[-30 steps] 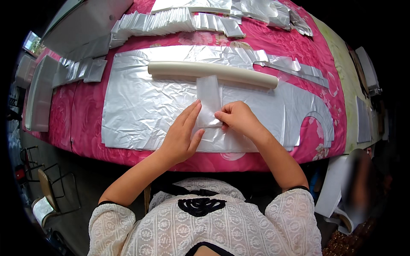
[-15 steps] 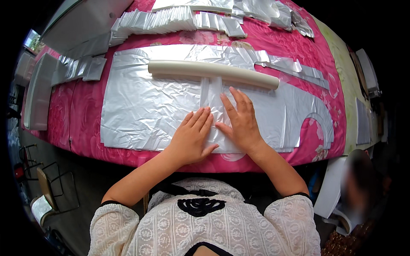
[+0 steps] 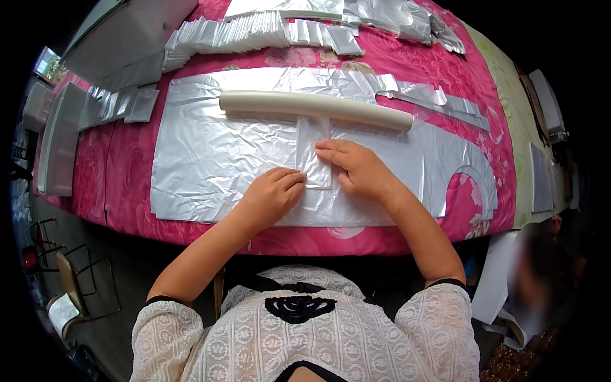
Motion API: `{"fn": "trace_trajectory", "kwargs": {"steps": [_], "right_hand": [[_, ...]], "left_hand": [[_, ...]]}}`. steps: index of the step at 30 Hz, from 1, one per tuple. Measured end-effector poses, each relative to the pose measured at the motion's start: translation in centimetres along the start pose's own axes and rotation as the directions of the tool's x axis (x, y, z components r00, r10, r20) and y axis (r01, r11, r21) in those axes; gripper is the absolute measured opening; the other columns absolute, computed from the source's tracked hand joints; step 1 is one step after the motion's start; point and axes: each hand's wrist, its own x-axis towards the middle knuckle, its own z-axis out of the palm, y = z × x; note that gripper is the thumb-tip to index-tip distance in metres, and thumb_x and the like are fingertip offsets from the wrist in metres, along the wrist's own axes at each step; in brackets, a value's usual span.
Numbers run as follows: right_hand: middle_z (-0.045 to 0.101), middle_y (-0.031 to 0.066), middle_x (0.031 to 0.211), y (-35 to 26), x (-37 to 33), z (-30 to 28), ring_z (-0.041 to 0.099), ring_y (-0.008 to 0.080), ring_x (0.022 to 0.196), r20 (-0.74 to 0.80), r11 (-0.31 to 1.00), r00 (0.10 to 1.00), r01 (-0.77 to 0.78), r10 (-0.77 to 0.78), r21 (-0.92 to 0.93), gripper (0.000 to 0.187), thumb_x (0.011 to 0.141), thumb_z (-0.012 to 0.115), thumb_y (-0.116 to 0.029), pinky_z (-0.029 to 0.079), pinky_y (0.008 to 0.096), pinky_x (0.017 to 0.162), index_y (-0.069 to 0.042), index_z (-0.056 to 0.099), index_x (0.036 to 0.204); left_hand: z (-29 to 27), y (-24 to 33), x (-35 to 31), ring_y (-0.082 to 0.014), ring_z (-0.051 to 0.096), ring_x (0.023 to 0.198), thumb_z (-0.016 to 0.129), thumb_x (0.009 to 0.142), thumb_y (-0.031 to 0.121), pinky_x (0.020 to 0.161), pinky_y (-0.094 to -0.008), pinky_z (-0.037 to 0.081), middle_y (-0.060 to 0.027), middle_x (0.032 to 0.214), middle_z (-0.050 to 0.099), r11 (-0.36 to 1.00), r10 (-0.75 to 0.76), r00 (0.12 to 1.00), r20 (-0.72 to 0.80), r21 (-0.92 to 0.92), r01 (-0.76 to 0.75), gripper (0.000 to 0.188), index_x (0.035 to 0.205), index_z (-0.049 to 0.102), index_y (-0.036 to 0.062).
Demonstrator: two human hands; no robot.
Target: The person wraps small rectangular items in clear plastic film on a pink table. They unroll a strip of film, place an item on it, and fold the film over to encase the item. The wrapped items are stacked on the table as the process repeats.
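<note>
A narrow folded strip of thin silvery plastic bag (image 3: 314, 162) lies on a wide stack of flat silvery plastic bags (image 3: 210, 153). Its near end is doubled back, making a straight crease. My left hand (image 3: 273, 196) has its fingers drawn together at the strip's lower left edge, pinching it. From the right, my right hand (image 3: 361, 169) curls its fingers over the strip's upper right part, thumb bent under the palm. Across the strip's far end rests a long cream-coloured tube (image 3: 312, 107).
Folded silvery packets (image 3: 235, 33) stand in a long row at the back. More packets (image 3: 141, 104) lie at the left beside a white plastic bin (image 3: 58, 143). A pink flowered cloth (image 3: 133, 172) covers the table. A blurred person (image 3: 534, 274) is at the lower right.
The near part of the strip has been folded up, away from me. Both hands were spread flat; now their fingers are bent and closed on the strip, the right hand slightly higher.
</note>
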Motion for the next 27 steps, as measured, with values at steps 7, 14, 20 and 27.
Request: {"fn": "trace_trajectory", "kwargs": {"steps": [7, 14, 20, 27], "right_hand": [[0.063, 0.0085, 0.100, -1.2, -0.4, 0.8, 0.058, 0.0265, 0.091, -0.155, 0.987, 0.980, 0.107, -0.125, -0.118, 0.032, 0.065, 0.059, 0.005, 0.048, 0.0349, 0.081, -0.002, 0.063, 0.096], [0.063, 0.0059, 0.094, -4.4, -3.9, 3.1, 0.058, 0.0242, 0.084, -0.144, 0.980, 0.971, 0.184, -0.193, -0.074, 0.030, 0.065, 0.063, -0.001, 0.050, 0.0335, 0.072, -0.007, 0.064, 0.094], [0.063, 0.0060, 0.094, -4.1, -4.2, 2.9, 0.059, 0.0245, 0.082, -0.149, 0.989, 0.980, 0.140, -0.133, 0.038, 0.032, 0.064, 0.064, 0.001, 0.049, 0.0329, 0.071, -0.008, 0.066, 0.095], [0.064, 0.0072, 0.082, -3.8, -3.8, 2.8, 0.058, 0.0254, 0.076, -0.215, 0.989, 0.975, -0.022, 0.054, 0.147, 0.021, 0.070, 0.064, -0.003, 0.048, 0.0327, 0.068, -0.007, 0.067, 0.091]], "left_hand": [[-1.7, 1.4, 0.3, -0.0229, 0.063, 0.085, 0.068, 0.068, 0.007, 0.076, -0.0348, 0.052, -0.0062, 0.099, 0.064, 0.922, -0.157, 0.986, 0.053, -0.351, 0.165, 0.017, 0.081, 0.058, 0.0058], [-3.1, 3.0, -2.3, -0.0203, 0.057, 0.108, 0.077, 0.066, 0.034, 0.094, -0.0384, 0.044, -0.0065, 0.118, 0.058, 0.966, 0.108, 0.985, 0.136, -0.249, -0.072, 0.051, 0.105, 0.058, 0.0066], [-2.5, 3.3, -2.6, -0.0205, 0.056, 0.110, 0.074, 0.068, 0.031, 0.095, -0.0387, 0.042, -0.0085, 0.119, 0.058, 0.976, 0.022, 0.985, 0.172, -0.217, 0.016, 0.061, 0.119, 0.053, 0.0055], [-1.0, 2.7, -2.7, -0.0243, 0.064, 0.087, 0.066, 0.070, 0.008, 0.078, -0.0348, 0.048, -0.0101, 0.094, 0.066, 0.948, -0.189, 0.982, 0.027, -0.256, 0.189, 0.045, 0.114, 0.056, 0.0044]]}}
